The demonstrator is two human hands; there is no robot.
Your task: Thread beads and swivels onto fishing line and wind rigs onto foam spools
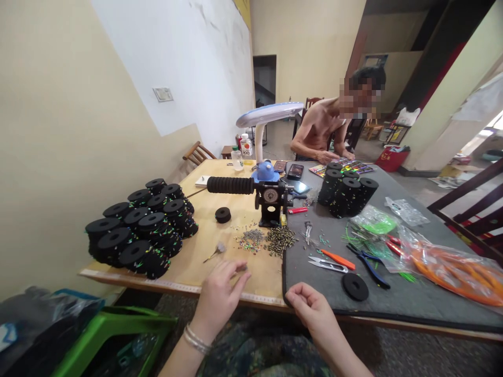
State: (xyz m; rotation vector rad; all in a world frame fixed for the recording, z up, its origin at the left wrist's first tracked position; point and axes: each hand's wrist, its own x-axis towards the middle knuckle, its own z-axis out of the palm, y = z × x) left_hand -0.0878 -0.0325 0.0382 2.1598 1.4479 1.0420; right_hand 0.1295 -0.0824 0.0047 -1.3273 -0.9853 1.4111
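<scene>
My left hand (222, 290) is over the wooden table's front part, fingers stretched forward and thumb apart; a small grey speck shows by its fingertips. My right hand (312, 309) is at the edge of the grey mat, thumb and fingers pinched together; whatever is between them is too small to make out. Beyond the hands lie piles of dark brass-coloured small parts (280, 241), grey small parts (253, 238) and coloured beads (251, 246). A small pale clump with a thin stem (218, 250) lies beyond my left hand. Behind the piles stands a black clamp-like device (271, 201) bearing a ribbed foam roll (230, 185).
Stacked black foam spools (135, 222) fill the left side; more foam spools (346, 191) stand right. Thread snips (328, 264), blue-handled pliers (371, 267), a foam ring (354, 286) and bagged orange strands (451, 269) lie right. A lamp (264, 170) and another person (320, 128) are beyond.
</scene>
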